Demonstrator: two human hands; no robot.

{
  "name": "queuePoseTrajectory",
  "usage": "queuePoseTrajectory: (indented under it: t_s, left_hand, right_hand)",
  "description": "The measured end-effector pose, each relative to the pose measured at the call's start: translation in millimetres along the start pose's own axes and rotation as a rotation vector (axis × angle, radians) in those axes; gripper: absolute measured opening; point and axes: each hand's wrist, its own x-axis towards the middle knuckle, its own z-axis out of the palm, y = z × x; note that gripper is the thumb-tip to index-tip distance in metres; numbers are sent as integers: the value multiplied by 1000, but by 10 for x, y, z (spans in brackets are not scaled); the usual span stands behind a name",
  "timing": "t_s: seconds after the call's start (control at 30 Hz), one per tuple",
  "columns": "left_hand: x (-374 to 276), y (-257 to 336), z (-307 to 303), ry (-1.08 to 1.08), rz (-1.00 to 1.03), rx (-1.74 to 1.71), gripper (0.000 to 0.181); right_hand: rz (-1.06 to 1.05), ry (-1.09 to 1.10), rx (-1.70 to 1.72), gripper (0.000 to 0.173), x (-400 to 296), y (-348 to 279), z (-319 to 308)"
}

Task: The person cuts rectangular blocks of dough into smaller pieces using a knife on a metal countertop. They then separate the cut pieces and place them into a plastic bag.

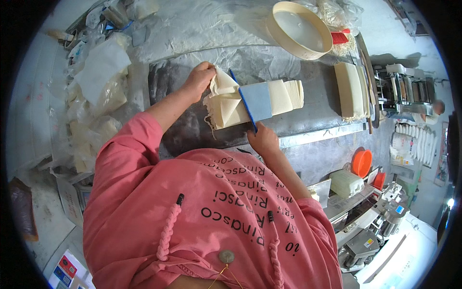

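Observation:
My left hand [200,81] pinches the lifted corner of a thin, pale dough sheet [225,82], which folds up off a layered stack of dough [231,117]. Ragged strips hang from the stack's left edge. A flat grey-blue square plate [257,100] lies on top of the dough. Along its left side runs a slim, straight blue tool [242,95], perhaps a knife; my right hand [265,140] grips its near end. To the right of the plate, the stack ends in fanned layers [295,94]. A dark work board [314,104] lies under everything.
A round wooden-rimmed sieve [272,23] stands at the back, beside a red brush [339,37]. Another dough stack [348,92] sits at the board's right end, near long rods. Plastic bags [104,83] crowd the left. A metal machine [391,213] and an orange basin [361,163] are at right.

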Motion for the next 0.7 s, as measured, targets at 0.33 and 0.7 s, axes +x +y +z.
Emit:
queuePoseTrajectory:
  t_s: [0.33, 0.7]
  left_hand:
    - [169, 249, 60, -45, 362, 233, 14]
    - [568, 469, -266, 225, 37, -125, 16]
  right_hand:
    - [-810, 486, -104, 38, -183, -392, -145]
    - [-766, 221, -278, 27, -110, -549, -278]
